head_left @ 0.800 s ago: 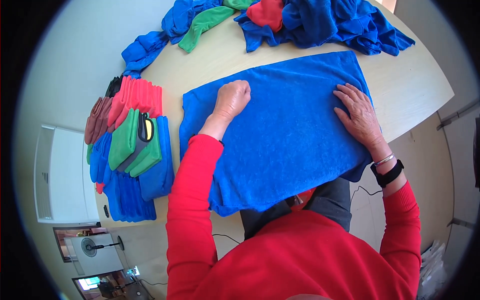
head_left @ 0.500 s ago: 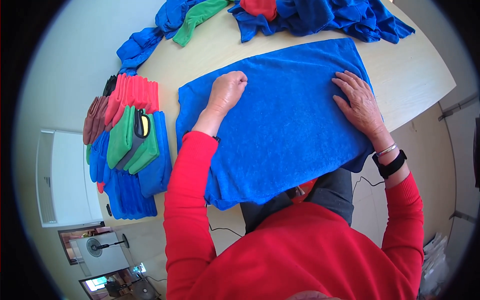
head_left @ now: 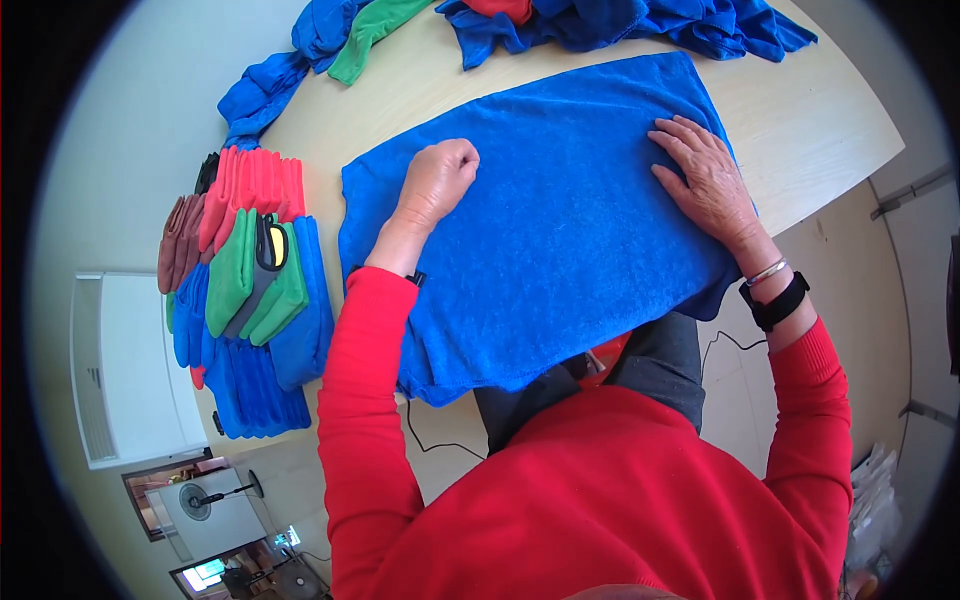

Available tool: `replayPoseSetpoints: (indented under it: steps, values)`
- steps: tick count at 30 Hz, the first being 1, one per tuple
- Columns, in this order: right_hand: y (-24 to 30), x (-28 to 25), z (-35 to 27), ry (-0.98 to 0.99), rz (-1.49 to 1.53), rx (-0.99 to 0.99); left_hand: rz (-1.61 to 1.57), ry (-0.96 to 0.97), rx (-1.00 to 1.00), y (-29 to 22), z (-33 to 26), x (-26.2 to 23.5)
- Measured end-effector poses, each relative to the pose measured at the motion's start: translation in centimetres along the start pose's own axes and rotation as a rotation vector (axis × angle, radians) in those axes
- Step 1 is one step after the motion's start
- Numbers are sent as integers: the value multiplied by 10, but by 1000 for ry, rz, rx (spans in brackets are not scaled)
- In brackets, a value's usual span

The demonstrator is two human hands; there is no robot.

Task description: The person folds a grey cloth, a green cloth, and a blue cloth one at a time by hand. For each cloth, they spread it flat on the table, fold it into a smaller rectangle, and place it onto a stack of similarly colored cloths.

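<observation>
A large blue towel (head_left: 560,230) lies spread over the near part of the table, its front edge hanging over my lap. My left hand (head_left: 438,180) rests on its left side, curled into a fist. The inside of that fist is hidden, so whether anything is in it does not show. Around the fist the towel lies nearly smooth. On the right side of the towel, close to its edge, my right hand (head_left: 705,185) lies flat with the fingers spread.
Left of the towel stand stacks of folded cloths: red (head_left: 250,190), green (head_left: 235,275), brown (head_left: 182,240) and blue (head_left: 258,395). Along the far side of the table (head_left: 800,130) lie crumpled blue cloths (head_left: 590,25) and a green one (head_left: 375,35). A black cable (head_left: 440,445) runs below the table.
The whole view has shifted a little, so the towel and the far cloths sit slightly higher and further left. Both hands keep about the same places and poses on the towel.
</observation>
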State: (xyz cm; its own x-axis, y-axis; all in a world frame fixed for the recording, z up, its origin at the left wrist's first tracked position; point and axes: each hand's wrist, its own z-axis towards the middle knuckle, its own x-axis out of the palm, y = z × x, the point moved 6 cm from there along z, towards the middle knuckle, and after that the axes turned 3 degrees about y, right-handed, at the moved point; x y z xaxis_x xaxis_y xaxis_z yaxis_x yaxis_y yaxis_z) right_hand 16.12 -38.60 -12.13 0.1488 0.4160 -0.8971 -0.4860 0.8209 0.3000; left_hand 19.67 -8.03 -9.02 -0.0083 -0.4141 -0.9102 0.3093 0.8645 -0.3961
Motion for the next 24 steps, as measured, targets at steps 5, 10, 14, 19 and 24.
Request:
replayPoseSetpoints:
  steps: [5,10,14,19,24]
  values:
    - [4,0,2,0,-7,-4,273,-38,184,-5,-6,6]
    - [3,0,1,5,-22,-2,391,-66,211,-11,-5,11]
    - [3,2,2,-7,-33,-12,276,-99,75,-7,-11,2]
    - [0,5,1,5,-48,-1,-65,14,130,-40,-37,8]
    - [2,3,1,1,-55,-4,222,-60,306,-51,-48,21]
